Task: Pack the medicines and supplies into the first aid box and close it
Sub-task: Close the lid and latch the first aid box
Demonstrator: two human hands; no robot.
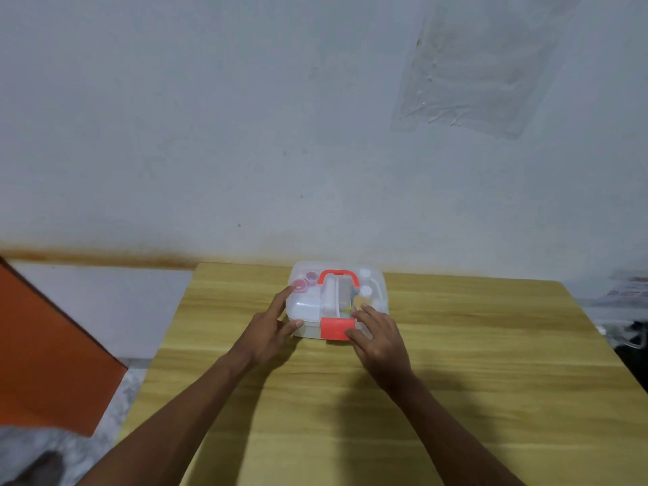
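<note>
First aid box (337,300) near the far edge of the wooden table (456,380), clear lid down, bottles and red-capped jars visible through it, red handle (338,275) folded flat. Left hand (271,327) spread loosely against the box's left corner, bracing, not clenched. Right hand (380,336) laid on the front right, thumb pressing the red latch (337,329). Cannot tell whether latched. Likely risks: box sliding toward the wall under the push; tall contents holding the lid proud; latch only half caught
</note>
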